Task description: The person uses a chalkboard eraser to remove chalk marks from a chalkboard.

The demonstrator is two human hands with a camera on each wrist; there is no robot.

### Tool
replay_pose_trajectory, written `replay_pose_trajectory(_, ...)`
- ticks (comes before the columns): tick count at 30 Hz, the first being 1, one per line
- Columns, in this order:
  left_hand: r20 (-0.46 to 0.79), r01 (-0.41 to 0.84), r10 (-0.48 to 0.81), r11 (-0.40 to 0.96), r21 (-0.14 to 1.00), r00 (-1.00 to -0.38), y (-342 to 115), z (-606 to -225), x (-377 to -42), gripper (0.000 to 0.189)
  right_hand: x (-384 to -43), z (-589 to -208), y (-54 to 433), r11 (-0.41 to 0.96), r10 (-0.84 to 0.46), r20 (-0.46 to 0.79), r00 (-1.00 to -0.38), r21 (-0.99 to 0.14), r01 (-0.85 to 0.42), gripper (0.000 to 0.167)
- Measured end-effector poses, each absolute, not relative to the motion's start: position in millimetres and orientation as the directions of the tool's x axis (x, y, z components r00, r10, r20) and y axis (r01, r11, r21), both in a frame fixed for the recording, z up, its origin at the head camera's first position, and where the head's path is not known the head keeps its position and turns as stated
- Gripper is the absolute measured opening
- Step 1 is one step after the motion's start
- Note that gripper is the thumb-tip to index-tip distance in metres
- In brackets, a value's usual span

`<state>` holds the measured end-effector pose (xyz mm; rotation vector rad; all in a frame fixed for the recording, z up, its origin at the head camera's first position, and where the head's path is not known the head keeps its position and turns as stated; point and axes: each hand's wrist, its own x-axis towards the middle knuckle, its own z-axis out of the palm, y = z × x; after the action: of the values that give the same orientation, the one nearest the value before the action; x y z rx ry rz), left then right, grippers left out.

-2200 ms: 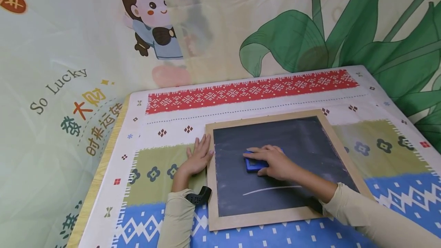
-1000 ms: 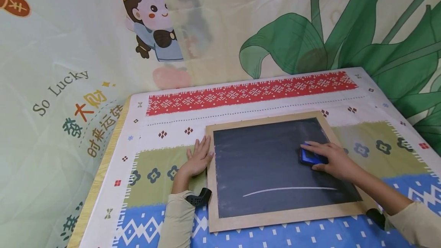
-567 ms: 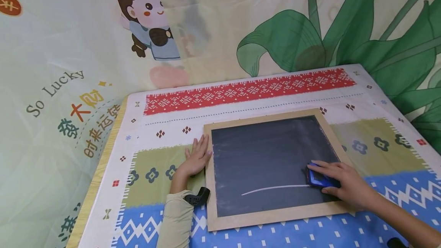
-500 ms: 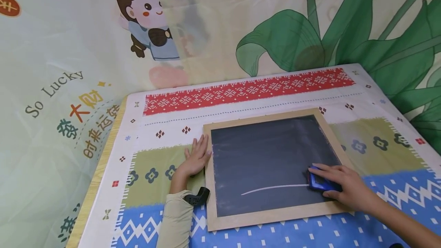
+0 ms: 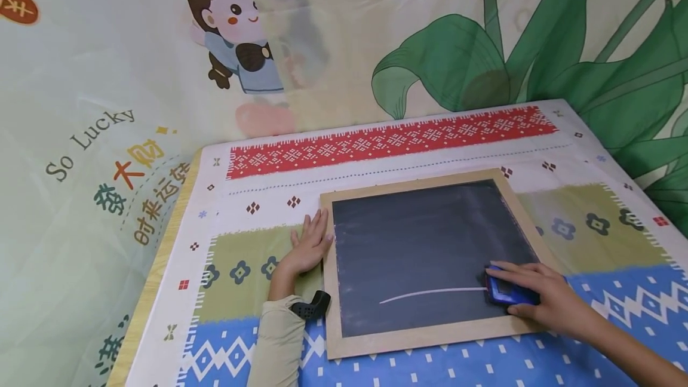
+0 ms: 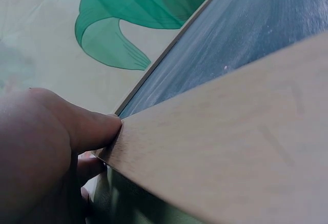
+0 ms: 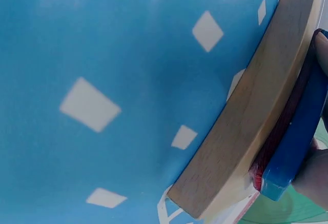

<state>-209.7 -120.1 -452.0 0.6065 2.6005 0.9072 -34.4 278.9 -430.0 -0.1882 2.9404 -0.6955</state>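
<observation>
A wood-framed blackboard (image 5: 414, 237) lies on the patterned tablecloth. Across its lower part runs a thin white chalk line (image 5: 430, 292), whose right end meets a blue board eraser (image 5: 507, 295). My right hand (image 5: 548, 294) grips this eraser from the right, thumb on the near side and fingers over the far side. In the right wrist view the eraser (image 7: 294, 137) is beside the wooden frame (image 7: 251, 101), showing a dark red felt layer. My left hand (image 5: 305, 251) rests against the frame's left edge with straight fingers; its thumb (image 6: 95, 129) touches the frame in the left wrist view.
The tablecloth (image 5: 398, 163) has red, green and blue printed bands and covers a table with a wooden left edge (image 5: 156, 273). Behind it hangs a printed cloth backdrop (image 5: 333, 34). A black band (image 5: 312, 305) sits on the left wrist.
My right hand has carried the eraser from the board's middle to the right, then down onto the chalk line's right end. The line's visible part has shortened there. My left hand stays put.
</observation>
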Motion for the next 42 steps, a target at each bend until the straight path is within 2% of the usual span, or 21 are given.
replay_pose_trajectory(5, -0.155, 0.284, 0.477, 0.72, 0.633, -0.865, -121.3, -451.8, -210.1, 0.06, -36.4, -431.2, 271.7, 0.885, -0.14, -0.068, -0.988, -0.457, -0.094, 0.064)
replay_pose_trajectory(14, -0.152, 0.281, 0.477, 0.713, 0.642, -0.866, -121.9, -455.5, -208.3, 0.06, -43.5, -431.5, 254.0, 0.852, -0.223, 0.014, -0.975, -0.482, -0.202, 0.063)
replay_pose_trajectory(26, -0.161, 0.259, 0.461, 0.716, 0.648, -0.873, -125.7, -454.2, -205.8, 0.059, -50.4, -432.2, 239.2, 0.825, -0.274, 0.052, -0.96, -0.501, -0.262, 0.063)
replay_pose_trajectory(42, -0.148, 0.295, 0.48, 0.724, 0.624, -0.865, -117.8, -455.4, -209.3, 0.059, -73.0, -430.1, 178.4, 0.769, -0.373, 0.089, -0.924, -0.527, -0.361, 0.063)
